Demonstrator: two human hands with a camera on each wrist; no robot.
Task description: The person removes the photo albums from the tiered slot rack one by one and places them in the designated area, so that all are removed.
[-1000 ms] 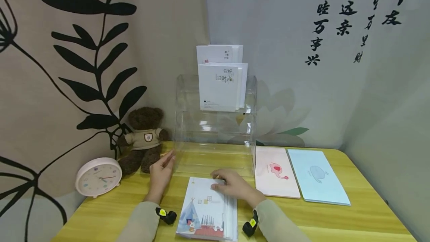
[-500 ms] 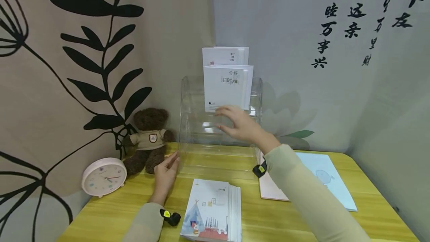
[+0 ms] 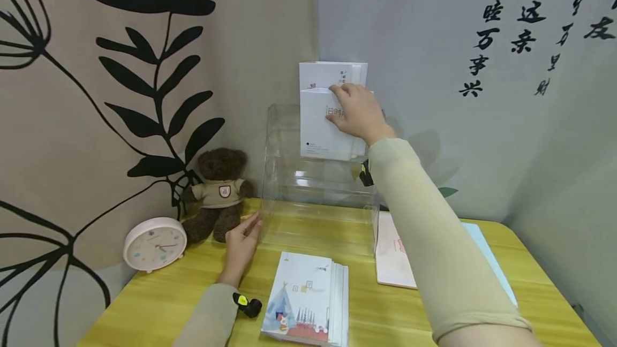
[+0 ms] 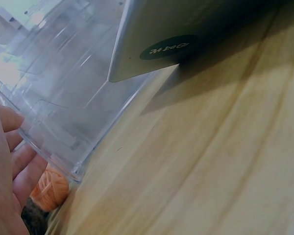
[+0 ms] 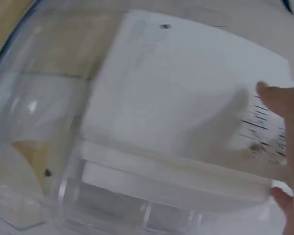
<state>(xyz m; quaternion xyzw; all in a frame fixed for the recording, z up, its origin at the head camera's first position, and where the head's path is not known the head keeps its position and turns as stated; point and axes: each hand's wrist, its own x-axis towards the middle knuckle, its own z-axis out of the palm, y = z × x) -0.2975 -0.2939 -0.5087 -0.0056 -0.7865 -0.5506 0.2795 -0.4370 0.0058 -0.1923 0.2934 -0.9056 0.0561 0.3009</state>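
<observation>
A clear stepped plastic rack (image 3: pixel 308 224) stands on the table, with white booklets on its upper tiers. My right hand (image 3: pixel 359 111) holds the top edge of the front white booklet (image 3: pixel 320 135); the thumb lies on the front cover, shown also in the right wrist view, and the hand hides the right part of the title. Another white booklet (image 3: pixel 320 75) stands behind it, higher up. My left hand (image 3: pixel 241 242) touches the rack's left side with relaxed fingers. A stack of white booklets (image 3: pixel 303 301), a tent picture on top, lies in front.
A brown teddy bear (image 3: pixel 222 191) and a pink round clock (image 3: pixel 155 245) sit left of the rack. Partly under my right arm lie a pink notebook (image 3: pixel 391 261) and a blue notebook (image 3: pixel 487 250). An orange yarn ball (image 4: pixel 51 188) shows beside my left hand.
My right hand has left the booklet stack, risen past the rack and come onto the front white booklet. My left hand stays at the rack's side. The head view has shifted slightly.
</observation>
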